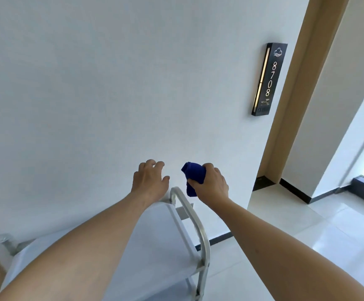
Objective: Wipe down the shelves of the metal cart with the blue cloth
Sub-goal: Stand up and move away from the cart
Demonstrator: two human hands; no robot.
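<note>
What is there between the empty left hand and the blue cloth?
Nothing: in the head view only bare white wall shows between the left hand and the blue cloth, which the right hand holds.

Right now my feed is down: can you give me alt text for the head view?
The right hand grips a bunched blue cloth in the air above the far end of a metal cart, while the empty left hand hovers open beside it. The cart stands against a white wall; a room sign reading 8708 hangs by a doorway on the right.
</note>
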